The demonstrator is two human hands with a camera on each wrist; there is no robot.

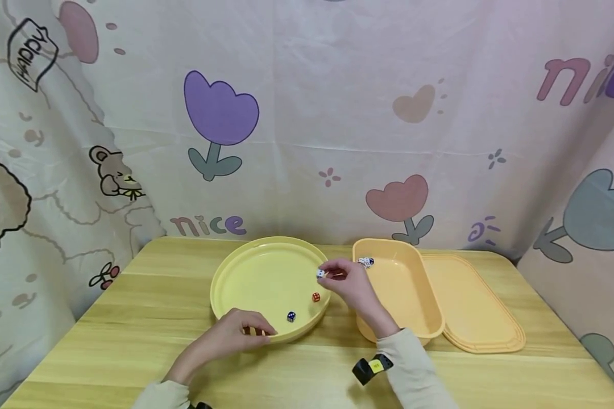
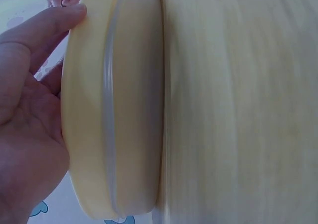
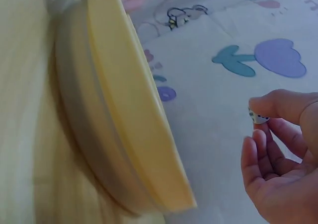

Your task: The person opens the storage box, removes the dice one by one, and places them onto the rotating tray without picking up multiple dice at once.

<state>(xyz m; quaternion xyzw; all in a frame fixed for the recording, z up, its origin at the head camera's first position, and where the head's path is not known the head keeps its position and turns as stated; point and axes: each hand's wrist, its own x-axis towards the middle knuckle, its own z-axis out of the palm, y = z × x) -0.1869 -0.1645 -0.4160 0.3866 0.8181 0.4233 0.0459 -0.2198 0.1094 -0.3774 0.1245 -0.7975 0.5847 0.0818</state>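
Observation:
My right hand (image 1: 349, 284) pinches a white die (image 1: 320, 274) between thumb and fingertips, over the right rim of a round yellow tray (image 1: 256, 284). In the right wrist view the same white die (image 3: 258, 117) shows dark pips. My left hand (image 1: 235, 334) holds the tray's near rim; in the left wrist view its thumb (image 2: 74, 15) lies against the outer wall and the other fingers go behind the rim. Inside the tray lie a red die (image 1: 315, 297) and, nearer the front, a dark blue die (image 1: 291, 316).
To the right stands a rectangular orange container (image 1: 399, 284) with several white and dark dice (image 1: 365, 262) in its far left corner. An orange lid (image 1: 473, 307) lies flat beside it. Behind the wooden table (image 1: 133, 318) hangs a printed curtain (image 1: 307, 113).

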